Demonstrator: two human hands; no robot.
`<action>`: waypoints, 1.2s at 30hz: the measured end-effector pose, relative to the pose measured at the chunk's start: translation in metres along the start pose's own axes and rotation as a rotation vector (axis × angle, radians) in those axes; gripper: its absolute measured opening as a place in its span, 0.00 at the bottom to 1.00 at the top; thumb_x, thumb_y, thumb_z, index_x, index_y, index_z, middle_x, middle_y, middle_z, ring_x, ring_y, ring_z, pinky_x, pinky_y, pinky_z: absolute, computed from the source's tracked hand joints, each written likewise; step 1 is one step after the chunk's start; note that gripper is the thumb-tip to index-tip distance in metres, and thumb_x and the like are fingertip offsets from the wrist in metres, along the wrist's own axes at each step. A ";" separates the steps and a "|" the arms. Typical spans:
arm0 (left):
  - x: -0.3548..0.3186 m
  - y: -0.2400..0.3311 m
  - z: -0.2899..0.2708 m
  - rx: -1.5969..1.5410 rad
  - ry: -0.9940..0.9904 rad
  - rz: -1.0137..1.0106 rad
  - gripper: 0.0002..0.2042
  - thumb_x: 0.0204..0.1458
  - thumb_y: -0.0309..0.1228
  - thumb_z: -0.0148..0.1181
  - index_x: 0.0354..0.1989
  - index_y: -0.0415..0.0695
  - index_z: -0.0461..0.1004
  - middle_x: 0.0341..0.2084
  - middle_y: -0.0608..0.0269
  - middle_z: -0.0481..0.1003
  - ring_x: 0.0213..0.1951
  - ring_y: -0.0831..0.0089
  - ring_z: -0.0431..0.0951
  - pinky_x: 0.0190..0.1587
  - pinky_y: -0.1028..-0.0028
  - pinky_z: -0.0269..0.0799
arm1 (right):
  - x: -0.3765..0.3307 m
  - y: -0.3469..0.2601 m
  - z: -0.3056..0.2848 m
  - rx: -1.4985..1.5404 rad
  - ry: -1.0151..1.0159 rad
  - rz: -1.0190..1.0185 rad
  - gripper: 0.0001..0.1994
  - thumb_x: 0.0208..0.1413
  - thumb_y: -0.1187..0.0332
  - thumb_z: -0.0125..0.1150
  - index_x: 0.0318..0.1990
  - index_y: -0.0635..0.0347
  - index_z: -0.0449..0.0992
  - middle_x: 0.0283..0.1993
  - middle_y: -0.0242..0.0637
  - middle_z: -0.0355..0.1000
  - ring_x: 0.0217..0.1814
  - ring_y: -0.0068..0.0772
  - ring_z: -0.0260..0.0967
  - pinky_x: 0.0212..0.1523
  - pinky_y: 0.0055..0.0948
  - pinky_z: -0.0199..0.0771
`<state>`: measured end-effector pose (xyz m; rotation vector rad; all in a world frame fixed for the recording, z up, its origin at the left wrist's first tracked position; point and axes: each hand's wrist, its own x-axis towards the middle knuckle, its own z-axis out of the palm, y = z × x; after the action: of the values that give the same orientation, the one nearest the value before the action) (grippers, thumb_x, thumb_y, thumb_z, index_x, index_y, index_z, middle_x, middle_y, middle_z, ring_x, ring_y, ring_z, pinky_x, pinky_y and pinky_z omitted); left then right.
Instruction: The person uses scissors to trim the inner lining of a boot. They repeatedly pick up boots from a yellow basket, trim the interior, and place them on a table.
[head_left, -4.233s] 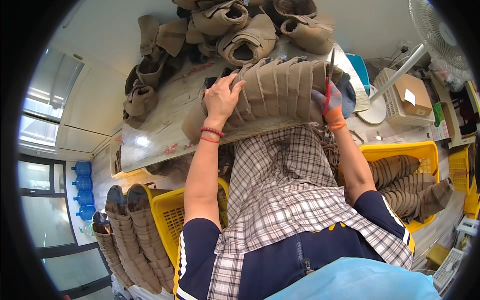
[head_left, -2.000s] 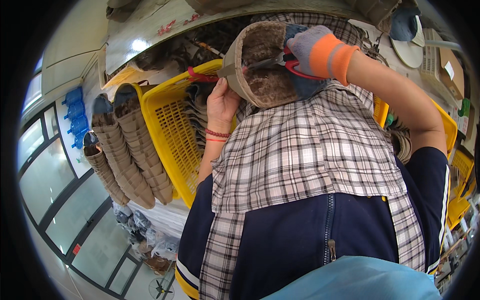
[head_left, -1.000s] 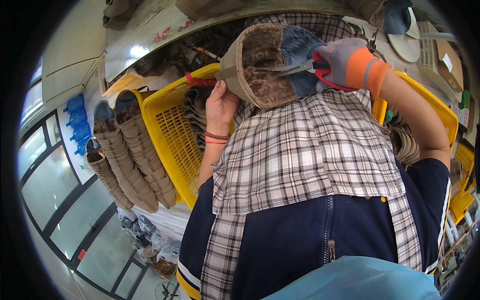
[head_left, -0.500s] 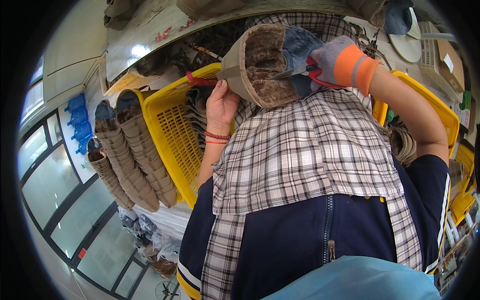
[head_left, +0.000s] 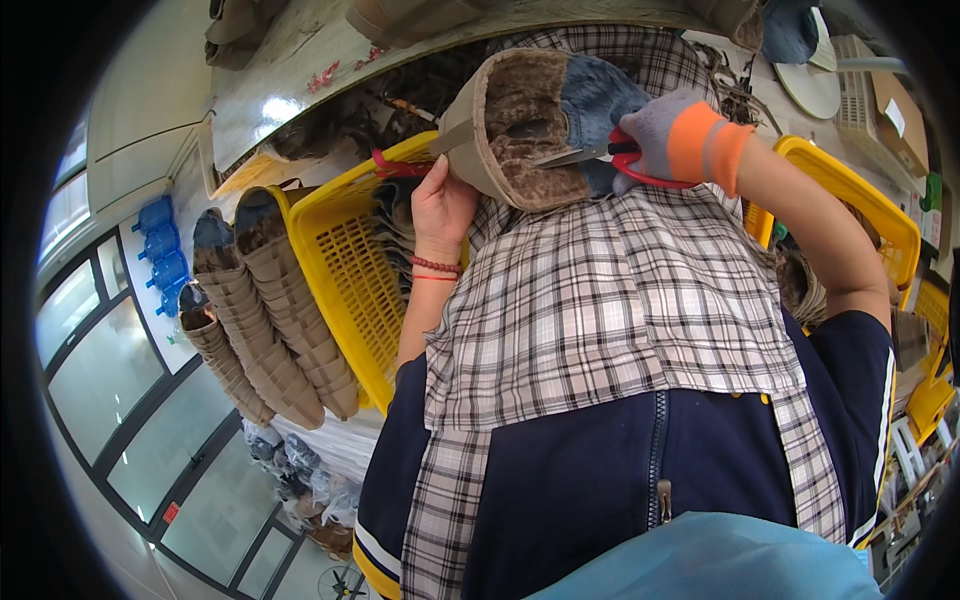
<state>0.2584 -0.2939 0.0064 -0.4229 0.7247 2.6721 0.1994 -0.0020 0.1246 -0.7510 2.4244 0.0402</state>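
Observation:
A tan shoe upper point(head_left: 531, 128), lined with brown and blue plush, rests above my plaid apron with its opening facing me. My bare left hand point(head_left: 445, 205), with red bracelets at the wrist, grips its left edge between thumb and fingers; most of those fingers are hidden behind it. In a grey and orange work glove, my right hand point(head_left: 672, 140) is closed round the red handles of scissors point(head_left: 575, 156). The blades lie across the lining inside the opening; whether they touch the plush I cannot tell.
A yellow basket point(head_left: 340, 290) holding more uppers stands at my left, beside tall stacks of tan uppers point(head_left: 275, 290). Another yellow basket point(head_left: 890, 225) is on my right. Across the front runs a pale worktable point(head_left: 290, 95) with scraps beneath its edge.
The scissors have shifted slightly left and down, and their blades look a bit more apart. The upper has barely moved; my left hand keeps its grip.

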 end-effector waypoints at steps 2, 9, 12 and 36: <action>0.000 0.000 0.000 0.005 0.005 0.010 0.21 0.58 0.32 0.45 0.59 0.40 0.59 0.58 0.59 0.62 0.60 0.63 0.59 0.64 0.64 0.46 | 0.002 -0.002 -0.003 0.069 -0.048 0.102 0.29 0.42 0.37 0.58 0.38 0.54 0.77 0.35 0.38 0.76 0.41 0.41 0.72 0.42 0.34 0.71; 0.012 -0.003 -0.002 -0.041 -0.044 0.072 0.21 0.56 0.33 0.45 0.57 0.38 0.60 0.57 0.56 0.63 0.59 0.62 0.61 0.63 0.61 0.49 | -0.009 0.008 -0.002 0.112 -0.004 0.158 0.34 0.39 0.33 0.57 0.41 0.56 0.74 0.33 0.41 0.74 0.38 0.44 0.72 0.39 0.38 0.71; 0.023 -0.007 0.006 -0.043 -0.025 0.120 0.22 0.55 0.35 0.43 0.56 0.35 0.61 0.55 0.52 0.65 0.57 0.59 0.63 0.63 0.61 0.51 | -0.004 0.014 -0.002 0.069 0.204 0.213 0.32 0.39 0.37 0.60 0.43 0.55 0.73 0.35 0.40 0.74 0.40 0.43 0.72 0.39 0.37 0.71; 0.040 0.007 0.047 -0.108 0.088 0.033 0.20 0.53 0.35 0.43 0.49 0.33 0.67 0.42 0.53 0.73 0.41 0.61 0.72 0.49 0.66 0.65 | 0.044 0.027 -0.009 -0.415 0.580 0.010 0.14 0.45 0.60 0.61 0.38 0.54 0.73 0.35 0.37 0.72 0.38 0.35 0.72 0.37 0.31 0.70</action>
<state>0.2107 -0.2647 0.0334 -0.5645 0.6185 2.7471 0.1509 -0.0035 0.1038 -1.0468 3.0182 0.3886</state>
